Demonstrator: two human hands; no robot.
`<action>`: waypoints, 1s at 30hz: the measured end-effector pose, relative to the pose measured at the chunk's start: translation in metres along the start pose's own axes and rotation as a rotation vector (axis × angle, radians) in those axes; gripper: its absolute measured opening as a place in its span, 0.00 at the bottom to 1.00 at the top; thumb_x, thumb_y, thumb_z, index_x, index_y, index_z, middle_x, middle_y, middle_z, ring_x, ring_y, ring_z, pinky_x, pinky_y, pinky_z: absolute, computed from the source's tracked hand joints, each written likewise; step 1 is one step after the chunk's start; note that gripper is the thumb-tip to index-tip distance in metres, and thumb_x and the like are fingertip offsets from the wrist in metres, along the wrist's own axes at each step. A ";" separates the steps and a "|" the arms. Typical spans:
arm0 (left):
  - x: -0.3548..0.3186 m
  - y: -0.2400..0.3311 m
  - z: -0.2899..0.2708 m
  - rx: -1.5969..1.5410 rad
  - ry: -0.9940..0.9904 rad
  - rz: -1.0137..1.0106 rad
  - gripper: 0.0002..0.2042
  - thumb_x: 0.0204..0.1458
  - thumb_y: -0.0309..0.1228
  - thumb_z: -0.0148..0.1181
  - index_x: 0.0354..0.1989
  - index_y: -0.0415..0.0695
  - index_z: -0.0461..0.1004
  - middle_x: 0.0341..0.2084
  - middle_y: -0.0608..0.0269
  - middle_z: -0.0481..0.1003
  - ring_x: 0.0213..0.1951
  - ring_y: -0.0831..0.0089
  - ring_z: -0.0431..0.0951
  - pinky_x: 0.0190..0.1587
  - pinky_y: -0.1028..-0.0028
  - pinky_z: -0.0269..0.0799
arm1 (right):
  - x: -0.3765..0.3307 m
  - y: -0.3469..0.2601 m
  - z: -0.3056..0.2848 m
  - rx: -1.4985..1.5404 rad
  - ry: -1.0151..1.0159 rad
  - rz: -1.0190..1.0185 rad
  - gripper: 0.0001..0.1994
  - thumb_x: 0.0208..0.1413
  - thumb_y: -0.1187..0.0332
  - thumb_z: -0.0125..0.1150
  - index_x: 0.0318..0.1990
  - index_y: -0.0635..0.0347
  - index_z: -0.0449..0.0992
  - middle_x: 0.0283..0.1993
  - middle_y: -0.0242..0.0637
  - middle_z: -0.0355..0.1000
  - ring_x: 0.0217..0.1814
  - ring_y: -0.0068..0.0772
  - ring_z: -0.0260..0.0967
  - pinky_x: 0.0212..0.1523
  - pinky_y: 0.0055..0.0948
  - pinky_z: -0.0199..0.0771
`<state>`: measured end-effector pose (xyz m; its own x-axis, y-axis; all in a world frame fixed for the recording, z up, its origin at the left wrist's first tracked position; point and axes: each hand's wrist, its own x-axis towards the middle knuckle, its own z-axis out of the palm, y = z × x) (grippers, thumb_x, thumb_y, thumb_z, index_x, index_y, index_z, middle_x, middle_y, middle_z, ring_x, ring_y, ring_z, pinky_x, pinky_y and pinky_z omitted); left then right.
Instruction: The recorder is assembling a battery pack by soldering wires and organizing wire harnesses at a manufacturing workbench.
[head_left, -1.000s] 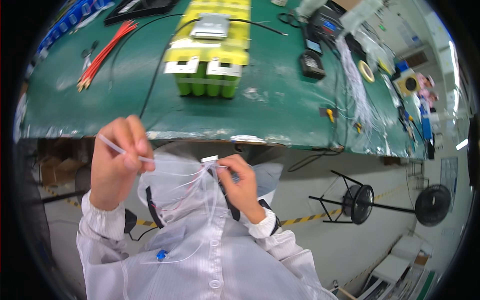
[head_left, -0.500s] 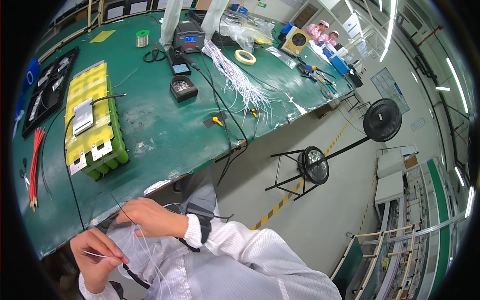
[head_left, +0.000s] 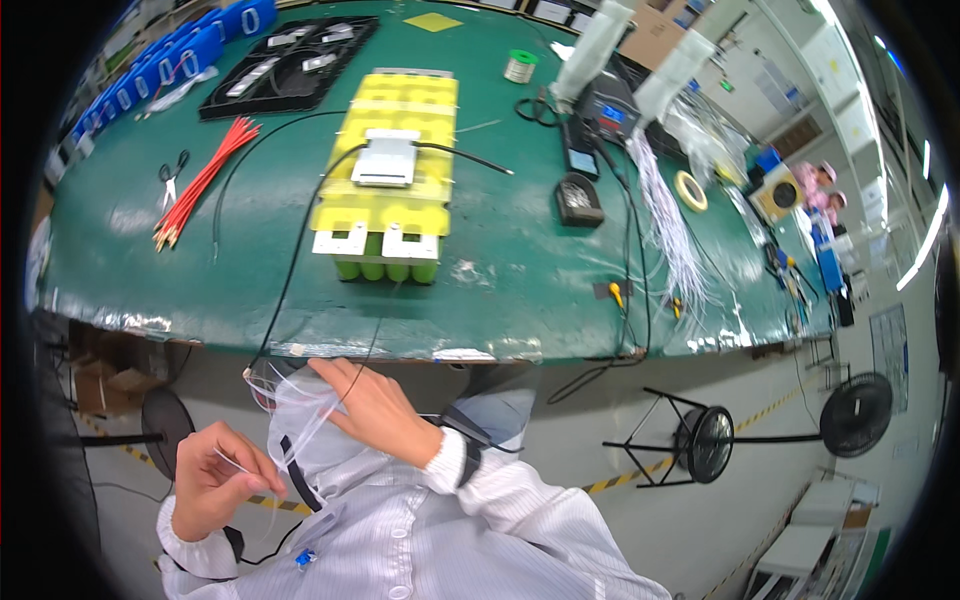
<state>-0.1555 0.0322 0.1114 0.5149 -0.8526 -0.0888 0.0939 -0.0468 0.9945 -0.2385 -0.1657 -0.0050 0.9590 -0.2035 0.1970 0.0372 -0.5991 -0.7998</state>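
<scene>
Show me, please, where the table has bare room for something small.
The table is bare between battery pack and black box, nearer than the cable end, and from the red wires to its front edge. Crowded: right side, around white wire bundle and soldering station.

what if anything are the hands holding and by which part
The left hand pinches a thin white wire, apparently near one end. The right hand is at the bundle of white wires; whether it grips any is hidden.
</scene>
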 end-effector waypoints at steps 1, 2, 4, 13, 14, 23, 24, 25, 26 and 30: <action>-0.003 -0.006 -0.001 -0.061 0.084 -0.017 0.09 0.50 0.23 0.60 0.27 0.38 0.63 0.21 0.51 0.75 0.28 0.67 0.79 0.34 0.69 0.76 | -0.005 -0.002 -0.014 -0.093 -0.053 -0.079 0.28 0.45 0.69 0.63 0.57 0.59 0.65 0.54 0.43 0.67 0.48 0.49 0.69 0.44 0.38 0.72; -0.008 -0.013 -0.003 -0.119 0.173 -0.032 0.09 0.50 0.23 0.61 0.27 0.38 0.64 0.20 0.52 0.75 0.26 0.67 0.78 0.32 0.70 0.76 | -0.010 -0.006 -0.032 -0.182 -0.106 -0.164 0.32 0.45 0.69 0.64 0.61 0.58 0.62 0.58 0.43 0.64 0.51 0.48 0.68 0.46 0.37 0.72; -0.003 -0.030 -0.008 -0.077 0.257 -0.009 0.09 0.50 0.24 0.61 0.27 0.38 0.65 0.23 0.53 0.75 0.27 0.68 0.78 0.33 0.72 0.74 | -0.011 -0.002 -0.084 -0.002 -0.230 -0.143 0.26 0.47 0.69 0.64 0.56 0.60 0.68 0.53 0.43 0.69 0.46 0.42 0.73 0.45 0.34 0.74; 0.105 -0.057 0.022 -0.161 0.006 0.202 0.04 0.51 0.25 0.60 0.31 0.43 0.71 0.51 0.54 0.67 0.55 0.62 0.67 0.58 0.64 0.61 | 0.181 0.149 -0.239 0.726 0.573 0.173 0.19 0.62 0.60 0.49 0.53 0.65 0.67 0.49 0.40 0.70 0.51 0.37 0.70 0.51 0.32 0.68; 0.110 -0.060 0.027 -0.156 0.017 0.209 0.04 0.51 0.25 0.60 0.31 0.43 0.71 0.51 0.54 0.67 0.55 0.62 0.67 0.58 0.64 0.61 | 0.200 0.156 -0.233 0.730 0.564 0.164 0.19 0.62 0.60 0.49 0.53 0.65 0.67 0.49 0.40 0.70 0.51 0.37 0.70 0.51 0.32 0.68; 0.156 -0.105 0.046 -0.370 0.119 0.226 0.06 0.55 0.30 0.59 0.35 0.43 0.70 0.51 0.61 0.60 0.51 0.75 0.61 0.55 0.76 0.56 | 0.259 0.214 -0.185 1.172 0.232 0.241 0.25 0.65 0.50 0.37 0.54 0.62 0.68 0.52 0.42 0.71 0.49 0.37 0.72 0.49 0.33 0.73; 0.161 -0.111 0.051 -0.444 0.111 0.262 0.06 0.55 0.30 0.59 0.35 0.43 0.69 0.47 0.62 0.60 0.51 0.75 0.60 0.55 0.76 0.54 | 0.258 0.217 -0.183 1.201 0.212 0.231 0.25 0.65 0.50 0.37 0.53 0.63 0.68 0.52 0.42 0.71 0.49 0.37 0.72 0.49 0.33 0.74; 0.164 -0.113 0.057 -0.466 0.156 0.344 0.06 0.55 0.30 0.59 0.34 0.43 0.68 0.43 0.64 0.58 0.52 0.73 0.59 0.57 0.75 0.50 | 0.257 0.212 -0.182 1.183 0.198 0.234 0.25 0.65 0.50 0.39 0.53 0.63 0.69 0.51 0.41 0.72 0.48 0.36 0.72 0.48 0.33 0.74; 0.164 -0.114 0.058 -0.487 0.111 0.348 0.07 0.56 0.30 0.58 0.33 0.43 0.67 0.44 0.63 0.58 0.52 0.73 0.58 0.58 0.74 0.48 | 0.252 0.211 -0.185 1.169 0.197 0.235 0.25 0.65 0.49 0.39 0.53 0.63 0.69 0.51 0.41 0.72 0.48 0.36 0.72 0.48 0.33 0.74; 0.169 -0.112 0.058 -0.610 0.074 0.237 0.06 0.57 0.31 0.55 0.34 0.44 0.66 0.42 0.63 0.57 0.50 0.73 0.58 0.55 0.75 0.50 | 0.258 0.216 -0.188 1.076 0.265 0.227 0.25 0.65 0.49 0.40 0.52 0.63 0.69 0.50 0.41 0.72 0.47 0.35 0.72 0.47 0.32 0.74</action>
<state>-0.1287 -0.1369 -0.0116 0.6360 -0.7647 0.1033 0.4260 0.4596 0.7792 -0.0358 -0.4933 -0.0207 0.8896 -0.4567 -0.0033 0.2149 0.4249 -0.8793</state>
